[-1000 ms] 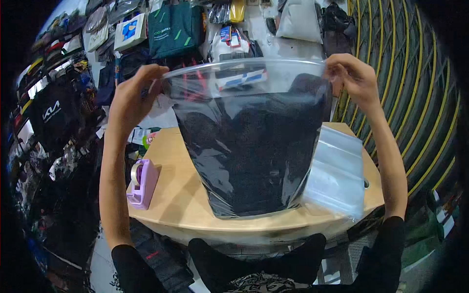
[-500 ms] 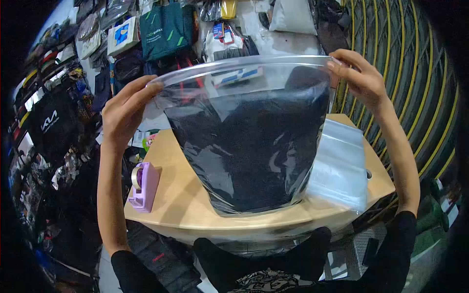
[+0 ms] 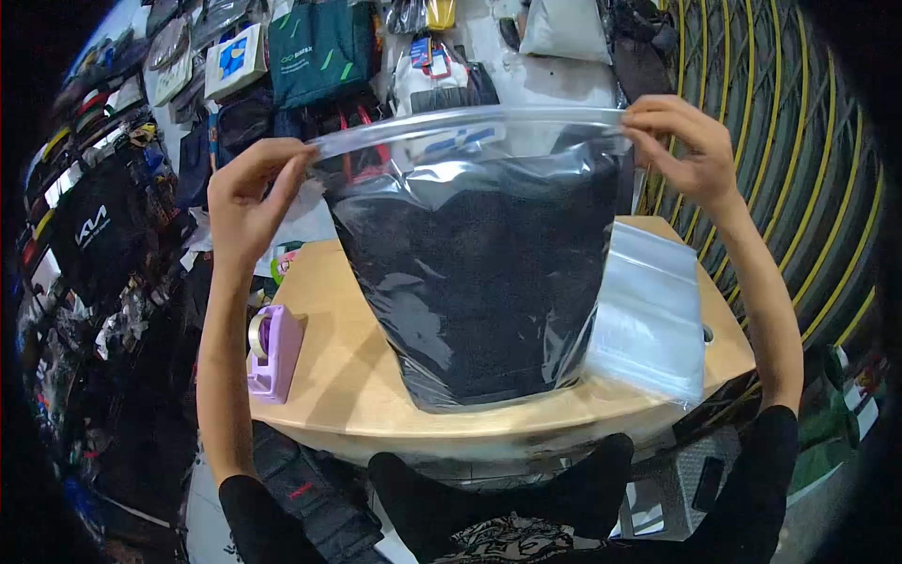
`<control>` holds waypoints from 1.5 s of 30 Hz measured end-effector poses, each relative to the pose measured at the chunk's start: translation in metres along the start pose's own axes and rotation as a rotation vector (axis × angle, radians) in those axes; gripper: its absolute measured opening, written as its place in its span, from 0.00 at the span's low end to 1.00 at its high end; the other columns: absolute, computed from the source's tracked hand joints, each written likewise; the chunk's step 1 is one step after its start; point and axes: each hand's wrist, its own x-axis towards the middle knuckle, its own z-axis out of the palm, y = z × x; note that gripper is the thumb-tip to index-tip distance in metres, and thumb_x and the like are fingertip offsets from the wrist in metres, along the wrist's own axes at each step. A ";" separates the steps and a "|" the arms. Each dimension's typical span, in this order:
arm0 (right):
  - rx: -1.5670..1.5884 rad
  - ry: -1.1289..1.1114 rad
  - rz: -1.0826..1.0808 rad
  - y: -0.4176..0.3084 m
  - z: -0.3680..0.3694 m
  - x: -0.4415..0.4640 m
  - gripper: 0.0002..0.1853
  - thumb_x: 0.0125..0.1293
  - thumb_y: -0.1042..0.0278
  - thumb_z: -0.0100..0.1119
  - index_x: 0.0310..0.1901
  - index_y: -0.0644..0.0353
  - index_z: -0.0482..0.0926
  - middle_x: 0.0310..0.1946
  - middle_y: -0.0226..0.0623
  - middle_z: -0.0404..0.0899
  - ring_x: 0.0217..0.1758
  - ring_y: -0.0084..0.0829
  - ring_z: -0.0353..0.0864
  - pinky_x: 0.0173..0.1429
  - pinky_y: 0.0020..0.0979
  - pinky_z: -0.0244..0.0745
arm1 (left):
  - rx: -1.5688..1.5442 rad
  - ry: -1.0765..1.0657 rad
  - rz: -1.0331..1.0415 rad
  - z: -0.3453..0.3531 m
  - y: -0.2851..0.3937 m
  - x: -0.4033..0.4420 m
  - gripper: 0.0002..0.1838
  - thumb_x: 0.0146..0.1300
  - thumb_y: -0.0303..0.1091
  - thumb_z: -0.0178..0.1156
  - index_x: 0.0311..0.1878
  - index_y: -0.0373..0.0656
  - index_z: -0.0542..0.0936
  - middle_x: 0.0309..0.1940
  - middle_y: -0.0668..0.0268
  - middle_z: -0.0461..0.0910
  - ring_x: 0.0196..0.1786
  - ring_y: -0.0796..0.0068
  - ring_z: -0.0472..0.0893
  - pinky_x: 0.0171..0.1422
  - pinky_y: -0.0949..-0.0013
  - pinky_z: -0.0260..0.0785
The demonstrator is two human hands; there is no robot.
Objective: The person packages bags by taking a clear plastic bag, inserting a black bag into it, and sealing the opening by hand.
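A clear plastic bag (image 3: 470, 164) stands upright near the front edge of the wooden table (image 3: 329, 376), with a black item (image 3: 479, 282) inside it. My left hand (image 3: 254, 193) pinches the left corner of the bag's top edge. At the right corner, my right hand (image 3: 686, 150) pinches the same edge between thumb and fingers. The top edge is stretched between both hands, above the black item. To the right of the bag, partly behind it, lies a stack of flat clear plastic bags (image 3: 653, 315).
A purple tape dispenser (image 3: 274, 352) sits at the table's left side. Wrapped bags, among them a green one (image 3: 324, 52), hang on the wall behind. A folding metal gate (image 3: 780, 169) is at the right, and black bags (image 3: 305, 493) lie below the table.
Over the last second both hands have lowered slightly at times and pulled the bag's top edge straighter. Since half a second ago, they have come a little closer together and the edge looks flatter.
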 end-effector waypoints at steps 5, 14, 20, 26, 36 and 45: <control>0.348 0.160 0.323 0.000 0.009 0.000 0.09 0.61 0.77 0.66 0.44 0.63 0.83 0.40 0.33 0.84 0.43 0.24 0.83 0.50 0.24 0.80 | -0.209 0.094 -0.230 0.004 -0.001 0.006 0.15 0.65 0.28 0.63 0.54 0.34 0.79 0.40 0.65 0.84 0.40 0.80 0.81 0.46 0.76 0.73; 0.225 0.011 0.303 0.005 0.006 0.003 0.08 0.63 0.80 0.59 0.44 0.63 0.83 0.42 0.34 0.83 0.43 0.24 0.84 0.49 0.24 0.79 | 0.170 -0.029 -0.082 -0.007 -0.005 0.009 0.10 0.61 0.20 0.63 0.47 0.36 0.82 0.41 0.63 0.86 0.43 0.78 0.84 0.50 0.74 0.76; -0.263 -0.121 -0.220 0.009 0.006 -0.010 0.26 0.53 0.88 0.58 0.55 0.57 0.74 0.47 0.44 0.81 0.43 0.40 0.84 0.41 0.35 0.83 | 0.584 -0.118 0.341 -0.004 -0.002 0.002 0.08 0.53 0.16 0.64 0.36 0.34 0.77 0.47 0.56 0.84 0.42 0.68 0.86 0.48 0.72 0.77; -0.397 -0.141 -0.376 0.009 -0.001 -0.010 0.25 0.48 0.86 0.61 0.51 0.60 0.77 0.47 0.46 0.80 0.40 0.43 0.84 0.41 0.35 0.83 | 0.670 -0.212 0.538 -0.003 -0.003 -0.003 0.14 0.50 0.14 0.63 0.39 0.36 0.75 0.46 0.54 0.81 0.45 0.58 0.84 0.48 0.66 0.77; -0.252 -0.108 -0.227 0.002 0.009 -0.010 0.16 0.54 0.80 0.65 0.46 0.62 0.80 0.46 0.39 0.81 0.41 0.35 0.84 0.45 0.31 0.83 | 0.342 -0.162 0.161 0.005 -0.009 -0.003 0.10 0.54 0.16 0.65 0.39 0.35 0.78 0.40 0.61 0.82 0.41 0.73 0.83 0.49 0.73 0.75; 0.112 -0.019 0.164 0.001 0.010 -0.008 0.12 0.63 0.79 0.61 0.48 0.62 0.82 0.43 0.35 0.83 0.43 0.26 0.84 0.47 0.25 0.80 | 0.143 -0.243 -0.136 -0.006 -0.004 0.011 0.07 0.63 0.24 0.63 0.44 0.35 0.81 0.37 0.70 0.80 0.44 0.80 0.79 0.51 0.76 0.71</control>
